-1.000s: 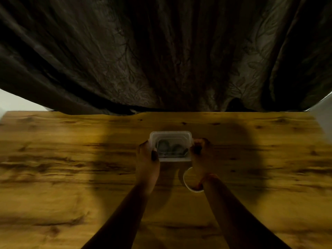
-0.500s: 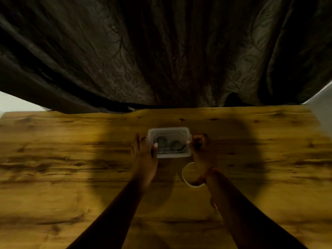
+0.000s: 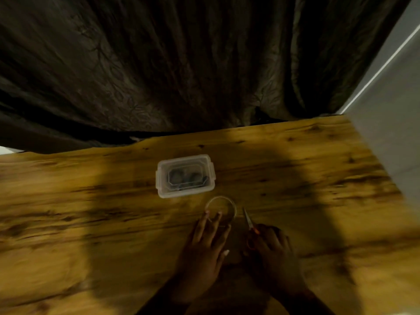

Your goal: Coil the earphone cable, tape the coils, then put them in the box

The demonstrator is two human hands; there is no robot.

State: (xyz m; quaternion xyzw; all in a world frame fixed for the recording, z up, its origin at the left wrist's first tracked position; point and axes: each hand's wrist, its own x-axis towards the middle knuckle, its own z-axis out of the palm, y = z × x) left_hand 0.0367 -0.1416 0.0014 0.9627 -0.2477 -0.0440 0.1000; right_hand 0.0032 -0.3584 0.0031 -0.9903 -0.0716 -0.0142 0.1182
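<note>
Your right hand clenches orange-handled scissors; your left hand lies released, fingertips on the clear tape ring, likely steadying it. Beyond both grips, the lidded clear plastic box holds dark coils on the wooden counter.

Wooden table: lidded clear box, tape roll just beside, nearer person

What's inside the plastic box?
Through the clear lid of the box you can see dark rounded bundles, probably coiled earphone cables. The lid blurs them, so tape or how many cannot be told.
</note>
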